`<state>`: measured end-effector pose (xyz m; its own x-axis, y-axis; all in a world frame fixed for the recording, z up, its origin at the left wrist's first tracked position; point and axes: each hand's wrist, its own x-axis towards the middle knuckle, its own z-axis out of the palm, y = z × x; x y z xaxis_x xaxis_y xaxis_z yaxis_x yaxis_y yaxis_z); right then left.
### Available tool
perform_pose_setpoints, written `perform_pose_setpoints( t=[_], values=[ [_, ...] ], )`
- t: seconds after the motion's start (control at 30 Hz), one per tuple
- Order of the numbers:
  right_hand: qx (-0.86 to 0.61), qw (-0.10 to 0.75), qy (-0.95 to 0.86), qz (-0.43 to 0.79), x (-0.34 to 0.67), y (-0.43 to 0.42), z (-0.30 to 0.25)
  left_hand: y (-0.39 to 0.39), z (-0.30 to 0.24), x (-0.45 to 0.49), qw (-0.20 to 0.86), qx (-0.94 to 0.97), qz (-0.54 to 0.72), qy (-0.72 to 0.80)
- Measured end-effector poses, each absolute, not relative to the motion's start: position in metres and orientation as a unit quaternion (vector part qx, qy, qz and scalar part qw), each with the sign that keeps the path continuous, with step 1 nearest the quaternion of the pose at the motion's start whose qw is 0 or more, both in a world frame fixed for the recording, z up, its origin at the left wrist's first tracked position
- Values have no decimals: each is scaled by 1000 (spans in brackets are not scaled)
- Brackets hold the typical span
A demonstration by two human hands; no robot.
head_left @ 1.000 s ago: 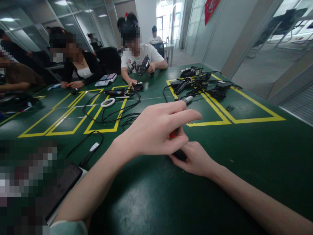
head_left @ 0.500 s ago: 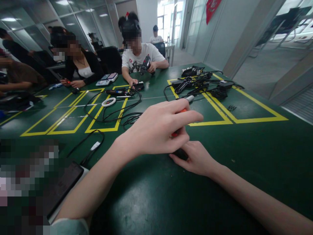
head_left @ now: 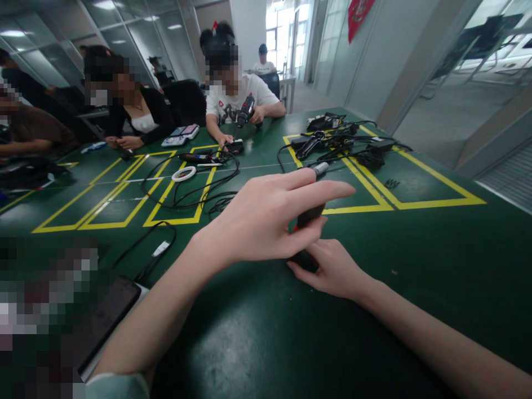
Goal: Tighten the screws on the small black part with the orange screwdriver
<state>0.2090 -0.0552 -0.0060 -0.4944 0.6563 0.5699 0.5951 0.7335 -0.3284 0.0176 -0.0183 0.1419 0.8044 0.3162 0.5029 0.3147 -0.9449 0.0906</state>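
My left hand (head_left: 272, 219) reaches across from the left, over the upper part of a black-and-red power tool (head_left: 311, 215). Its thumb and some fingers are bent round the tool, while one finger stretches out to the right. A silver tip (head_left: 321, 168) shows just beyond the knuckles. Below, my right hand (head_left: 334, 269) is wrapped round the tool's black lower part, close above the table. Much of the tool is hidden behind my left hand, so its exact kind is unclear.
On the green table (head_left: 249, 310) lie black cables and adapters (head_left: 328, 144), a white ring (head_left: 183, 174), a small spring (head_left: 392, 183) and a phone-like device (head_left: 110, 316). Across it, a person in a white shirt (head_left: 260, 91) holds a cordless drill (head_left: 246, 111). Other people sit at left.
The fingers of my left hand have shifted and straightened a little to the right, and more of the tool's black part shows between them. My right hand keeps its hold.
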Motion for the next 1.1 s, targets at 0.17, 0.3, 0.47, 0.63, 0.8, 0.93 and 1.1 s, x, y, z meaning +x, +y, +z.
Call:
perform_pose_setpoints(
  t=[0.17,0.3,0.47,0.63,0.8,0.93,1.1],
  values=[
    [-370,336,-865,49,210,-56,-5,-20,144,17,12,946,266,187],
    [-361,345,-865,53,210,-56,-4,-18,142,18,-2,944,279,177],
    [-367,335,-866,63,209,-56,-1,-15,138,17,-39,944,283,167],
    [-368,337,-865,54,209,-56,-4,-18,141,18,-43,947,267,175],
    [-364,337,-866,54,209,-56,-4,-17,140,18,-50,949,267,158],
    [-358,341,-868,53,208,-56,-2,-17,139,18,-51,948,264,167],
    [-360,341,-867,47,208,-55,-3,-16,139,20,-51,953,256,154]
  ],
)
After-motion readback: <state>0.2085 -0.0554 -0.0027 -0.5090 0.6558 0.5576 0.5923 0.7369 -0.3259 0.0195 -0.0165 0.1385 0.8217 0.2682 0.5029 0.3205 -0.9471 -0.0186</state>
